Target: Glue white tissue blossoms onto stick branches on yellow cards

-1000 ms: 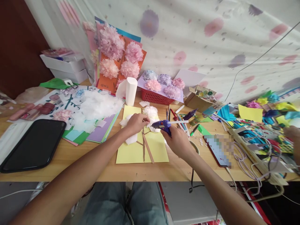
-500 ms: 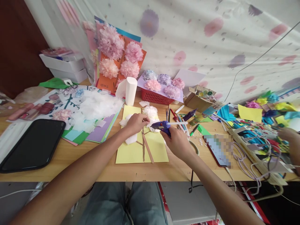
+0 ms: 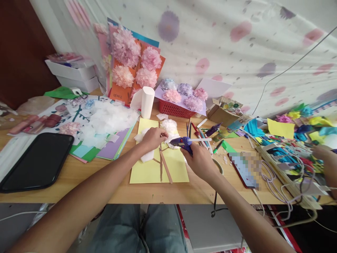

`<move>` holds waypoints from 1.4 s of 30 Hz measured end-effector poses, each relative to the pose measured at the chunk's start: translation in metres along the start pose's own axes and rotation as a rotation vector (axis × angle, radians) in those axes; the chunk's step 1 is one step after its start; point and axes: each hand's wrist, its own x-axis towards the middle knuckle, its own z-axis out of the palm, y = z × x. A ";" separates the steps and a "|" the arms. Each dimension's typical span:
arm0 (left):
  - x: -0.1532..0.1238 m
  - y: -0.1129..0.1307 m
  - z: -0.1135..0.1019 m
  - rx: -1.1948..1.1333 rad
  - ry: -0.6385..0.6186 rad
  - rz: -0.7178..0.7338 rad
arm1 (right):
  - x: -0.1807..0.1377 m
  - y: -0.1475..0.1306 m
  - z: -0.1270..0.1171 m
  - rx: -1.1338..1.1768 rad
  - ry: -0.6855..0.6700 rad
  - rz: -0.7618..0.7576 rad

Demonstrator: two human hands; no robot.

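Note:
My right hand (image 3: pixel 202 160) is wrapped around a blue glue gun (image 3: pixel 182 142), its nozzle pointing left and a white glue stick (image 3: pixel 201 140) jutting out of its back. Just left of the nozzle, my left hand (image 3: pixel 154 137) has its fingertips pinched together; whatever is between them is too small or hidden. Both hands are over a yellow sheet (image 3: pixel 140 173) with brown branch lines. White tissue flowers (image 3: pixel 168 125) sit at its upper right, partly behind the gun. White tissue (image 3: pixel 147 156) shows beneath my left hand. A brown strip (image 3: pixel 166 167) lies slanted across the lower sheet.
A white roll (image 3: pixel 147 102) stands behind the sheet. Left are heaped white tissue (image 3: pixel 110 117), coloured paper and a black tablet (image 3: pixel 37 161). Pens (image 3: pixel 201 135), a phone (image 3: pixel 243 170), cables and a power strip (image 3: pixel 286 175) lie right. Another person's hand (image 3: pixel 326 158) is at the far right.
My hands and the glue gun stay almost in place. The view shifts very slightly, and the other person's hand at the far right moves a little.

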 end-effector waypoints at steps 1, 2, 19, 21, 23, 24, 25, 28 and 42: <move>0.000 0.000 0.000 -0.001 0.000 0.000 | 0.000 -0.001 0.000 0.000 -0.002 0.003; 0.000 0.000 0.000 -0.001 0.000 0.000 | 0.000 -0.002 -0.001 0.001 -0.002 0.005; 0.000 -0.001 0.000 0.000 -0.002 -0.008 | -0.003 -0.005 -0.003 0.020 0.004 0.030; -0.001 0.000 0.000 0.000 -0.004 -0.007 | -0.002 -0.008 -0.001 0.011 -0.002 0.010; 0.000 0.001 0.000 0.007 -0.004 -0.009 | -0.002 -0.009 0.000 -0.004 -0.012 0.002; 0.000 0.000 0.000 0.013 -0.005 -0.009 | -0.002 -0.010 0.000 -0.015 -0.017 0.004; 0.000 0.000 0.000 0.020 -0.006 -0.009 | -0.002 -0.010 0.001 -0.027 -0.019 0.008; 0.002 -0.003 0.001 0.039 -0.007 -0.004 | -0.003 -0.009 0.001 -0.059 -0.016 0.022; 0.000 -0.001 0.000 0.022 -0.004 -0.001 | -0.007 0.000 0.002 0.070 0.085 0.018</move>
